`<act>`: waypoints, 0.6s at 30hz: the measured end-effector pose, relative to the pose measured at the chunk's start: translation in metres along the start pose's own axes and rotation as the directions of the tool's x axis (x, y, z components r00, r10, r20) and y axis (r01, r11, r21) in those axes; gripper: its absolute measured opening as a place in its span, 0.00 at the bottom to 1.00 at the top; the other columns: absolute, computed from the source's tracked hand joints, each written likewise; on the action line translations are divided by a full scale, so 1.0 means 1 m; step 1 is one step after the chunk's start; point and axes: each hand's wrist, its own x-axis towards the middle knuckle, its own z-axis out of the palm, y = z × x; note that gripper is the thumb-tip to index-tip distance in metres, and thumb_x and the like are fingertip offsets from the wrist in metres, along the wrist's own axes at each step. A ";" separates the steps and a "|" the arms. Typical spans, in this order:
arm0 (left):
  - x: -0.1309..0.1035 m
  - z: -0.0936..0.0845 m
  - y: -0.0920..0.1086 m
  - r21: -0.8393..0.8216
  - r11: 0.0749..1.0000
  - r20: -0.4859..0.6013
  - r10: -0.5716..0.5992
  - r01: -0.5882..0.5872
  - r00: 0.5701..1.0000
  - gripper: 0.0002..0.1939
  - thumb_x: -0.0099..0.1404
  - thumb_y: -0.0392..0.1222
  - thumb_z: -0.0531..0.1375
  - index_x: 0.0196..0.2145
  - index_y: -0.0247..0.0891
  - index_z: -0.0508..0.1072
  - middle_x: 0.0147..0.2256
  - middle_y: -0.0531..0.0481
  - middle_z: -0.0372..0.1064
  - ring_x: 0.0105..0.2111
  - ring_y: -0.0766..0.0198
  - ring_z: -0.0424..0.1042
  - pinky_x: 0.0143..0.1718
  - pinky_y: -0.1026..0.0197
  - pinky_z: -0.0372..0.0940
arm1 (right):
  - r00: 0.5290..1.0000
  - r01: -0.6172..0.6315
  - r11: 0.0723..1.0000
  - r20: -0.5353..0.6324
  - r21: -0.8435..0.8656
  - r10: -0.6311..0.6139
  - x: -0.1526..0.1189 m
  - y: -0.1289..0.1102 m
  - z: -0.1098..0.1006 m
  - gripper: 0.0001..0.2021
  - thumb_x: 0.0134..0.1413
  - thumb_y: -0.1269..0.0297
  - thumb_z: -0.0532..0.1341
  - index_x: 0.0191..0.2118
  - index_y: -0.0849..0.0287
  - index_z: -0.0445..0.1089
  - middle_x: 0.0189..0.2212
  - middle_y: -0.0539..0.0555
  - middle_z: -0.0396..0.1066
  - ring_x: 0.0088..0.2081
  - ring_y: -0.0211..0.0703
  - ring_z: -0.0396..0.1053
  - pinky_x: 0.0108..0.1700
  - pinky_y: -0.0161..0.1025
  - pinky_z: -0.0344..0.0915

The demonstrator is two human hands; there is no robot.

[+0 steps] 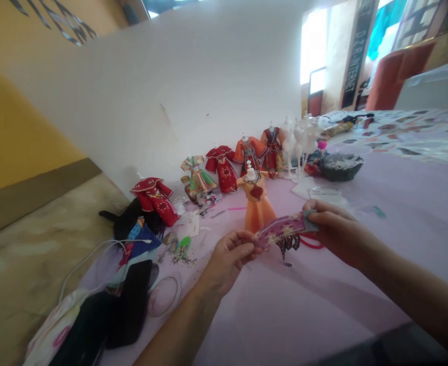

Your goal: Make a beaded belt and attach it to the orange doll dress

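Observation:
A purple decorated strip of fabric, with a beaded-looking edge, is stretched between my two hands above the pink tablecloth. Its left end is pinched by my left hand. At the other end, a greyish-green piece shows under the thumb of my right hand, whose fingers are closed on it. Just behind the strip stands a small peach dress with a dark red chest patch, on a white mini form. Below the strip lie a dark patterned trim and a red loop, both partly hidden.
Several small dressed forms, including a red dress, line the white wall. White bare forms and a dark basket stand at the back right. Loose beads, a white ring and a black phone-like object lie at left.

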 end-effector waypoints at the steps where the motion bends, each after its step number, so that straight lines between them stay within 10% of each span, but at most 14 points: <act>1: 0.002 -0.002 0.003 0.028 0.999 -0.009 0.023 -0.023 1.000 0.15 0.47 0.37 0.75 0.32 0.34 0.76 0.27 0.49 0.79 0.28 0.67 0.78 0.31 0.69 0.68 | 0.999 0.044 0.996 0.007 -0.078 -0.044 0.002 0.000 -0.001 0.09 0.49 0.60 0.72 0.30 0.55 0.73 0.25 0.50 0.64 0.29 0.39 0.59 0.30 0.35 0.56; 10: 0.021 -0.005 0.032 0.267 0.943 -0.033 0.217 -0.201 0.976 0.11 0.55 0.41 0.70 0.31 0.37 0.72 0.17 0.59 0.66 0.12 0.74 0.60 0.15 0.69 0.47 | 0.952 0.306 0.846 0.140 -0.438 -0.272 0.027 -0.006 -0.004 0.10 0.60 0.53 0.68 0.34 0.52 0.71 0.28 0.50 0.64 0.29 0.42 0.59 0.30 0.40 0.54; 18: 0.040 -0.010 0.040 0.354 0.878 -0.058 0.364 -0.321 0.930 0.12 0.54 0.43 0.70 0.31 0.36 0.72 0.21 0.60 0.65 0.14 0.76 0.60 0.17 0.69 0.52 | 0.937 0.349 0.791 0.166 -0.503 -0.308 0.048 -0.006 -0.004 0.11 0.61 0.53 0.67 0.33 0.53 0.71 0.30 0.51 0.68 0.33 0.44 0.64 0.37 0.42 0.61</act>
